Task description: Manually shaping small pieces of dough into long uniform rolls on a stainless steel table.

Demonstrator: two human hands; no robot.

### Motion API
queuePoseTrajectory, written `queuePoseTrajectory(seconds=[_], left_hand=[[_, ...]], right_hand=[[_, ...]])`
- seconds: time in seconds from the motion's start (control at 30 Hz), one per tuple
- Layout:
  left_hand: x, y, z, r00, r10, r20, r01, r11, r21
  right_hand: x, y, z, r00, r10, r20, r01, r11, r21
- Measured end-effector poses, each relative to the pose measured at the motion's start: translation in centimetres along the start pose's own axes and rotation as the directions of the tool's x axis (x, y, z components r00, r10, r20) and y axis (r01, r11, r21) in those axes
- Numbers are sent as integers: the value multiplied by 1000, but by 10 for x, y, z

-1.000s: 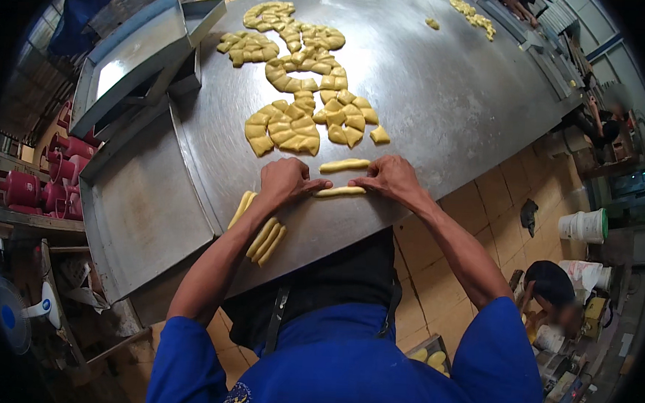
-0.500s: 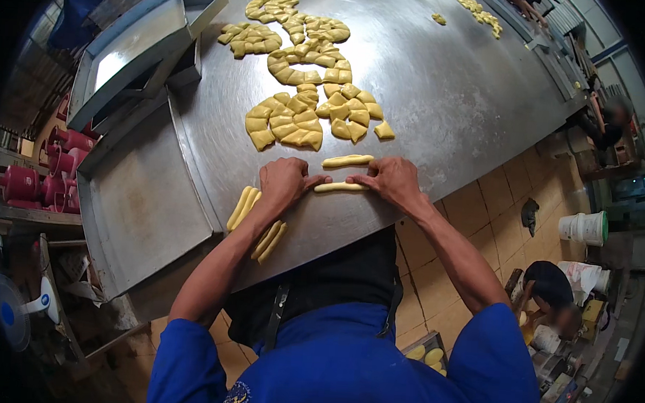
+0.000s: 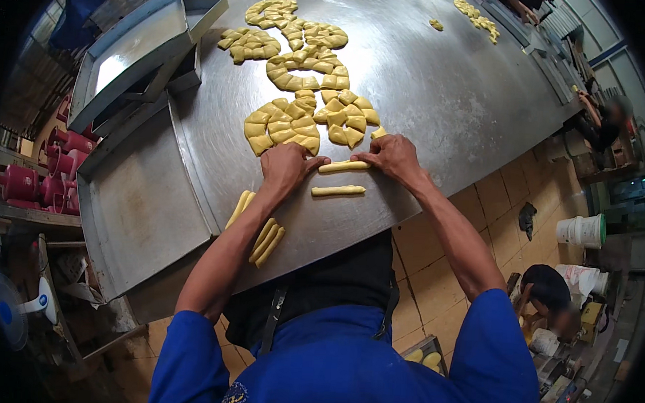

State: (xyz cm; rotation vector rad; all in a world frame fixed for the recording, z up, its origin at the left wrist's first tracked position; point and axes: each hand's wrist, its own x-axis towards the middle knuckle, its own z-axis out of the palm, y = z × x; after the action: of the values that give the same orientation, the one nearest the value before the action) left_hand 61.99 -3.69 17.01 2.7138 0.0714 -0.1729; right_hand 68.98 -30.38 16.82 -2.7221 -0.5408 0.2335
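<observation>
Now | both hands' fingers [image 3: 317,165] flat, pressed on soft yellow dough roll [image 3: 344,167] | smooth steel table [image 3: 444,98]

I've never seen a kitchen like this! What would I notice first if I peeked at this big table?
Probably the yellow dough pieces, cut into chunks and spread in a winding trail up the middle of the shiny metal table. Right below them, the left hand and right hand press on a dough stick, with another stick lying just in front. A few finished sticks wait by the left forearm.
</observation>
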Motion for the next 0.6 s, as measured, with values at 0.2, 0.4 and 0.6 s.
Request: queuePoseTrajectory(seconds=[0.2,0.4,0.6], left_hand=[[11,9,-11,984,-110,141,105,994,43],[15,9,-4,996,-61,73,55,996,76],[12,7,1,996,-54,64,49,996,77]], right_hand=[[13,-12,-11,990,-29,136,41,996,-84],[22,-11,-9,992,-47,116,56,996,-69],[4,-8,-2,997,-7,72,11,998,-59]])
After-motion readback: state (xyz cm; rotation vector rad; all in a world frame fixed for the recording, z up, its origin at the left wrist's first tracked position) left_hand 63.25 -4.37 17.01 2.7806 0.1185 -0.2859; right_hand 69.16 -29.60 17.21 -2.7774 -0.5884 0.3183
